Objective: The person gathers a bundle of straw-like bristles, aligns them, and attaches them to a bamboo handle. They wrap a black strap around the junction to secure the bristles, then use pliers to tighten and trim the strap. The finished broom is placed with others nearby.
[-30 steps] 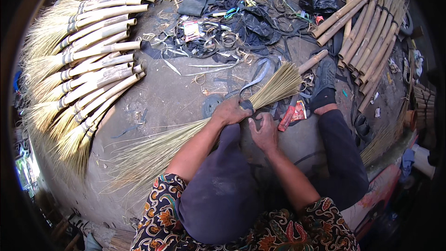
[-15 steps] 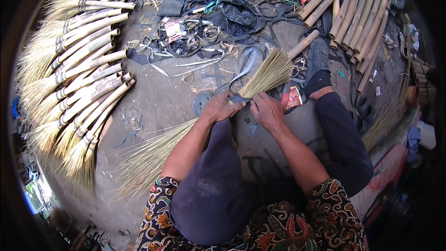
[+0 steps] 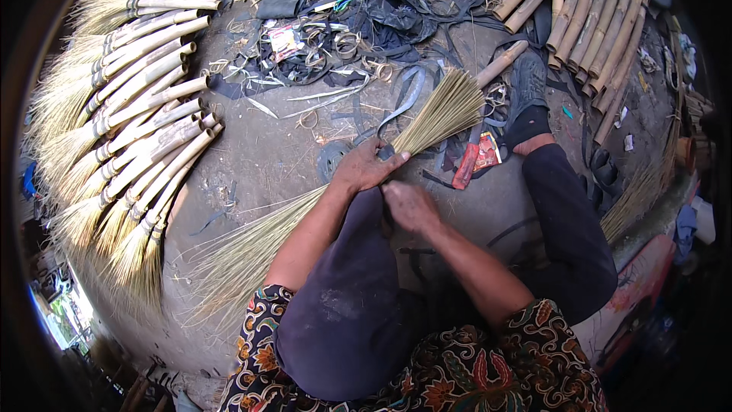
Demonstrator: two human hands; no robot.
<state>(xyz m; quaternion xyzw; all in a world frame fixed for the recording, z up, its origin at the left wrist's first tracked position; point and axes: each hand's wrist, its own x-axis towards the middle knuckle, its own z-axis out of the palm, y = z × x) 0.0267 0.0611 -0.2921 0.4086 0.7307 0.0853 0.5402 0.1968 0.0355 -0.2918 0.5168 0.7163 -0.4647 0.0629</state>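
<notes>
A bundle of thin, pale broom sticks point(image 3: 442, 118) lies slantwise across the floor before me. Its trimmed, thick end points to the upper right, where a bamboo handle point(image 3: 501, 64) sticks out. The long thin ends fan out at the lower left, past my left forearm. My left hand point(image 3: 368, 168) is closed round the bundle next to my raised knee, thumb on top. Just below it, my right hand point(image 3: 412, 206) is curled, slightly blurred; what it holds is hidden. A grey-black rubber strip point(image 3: 404, 107) runs off from the bundle near my left hand.
Finished brooms point(image 3: 152, 69) with bamboo handles line the left side. Several bamboo poles point(image 3: 595, 23) lie at the upper right. Black scraps and strips point(image 3: 389, 19) litter the far floor. A red-handled tool point(image 3: 466, 166) and a red-yellow packet point(image 3: 487, 151) lie near my foot point(image 3: 528, 91).
My right hand has moved down and left, away from the sticks' upper part, to below my left hand. My left hand stays on the bundle. The red-handled tool now shows more fully.
</notes>
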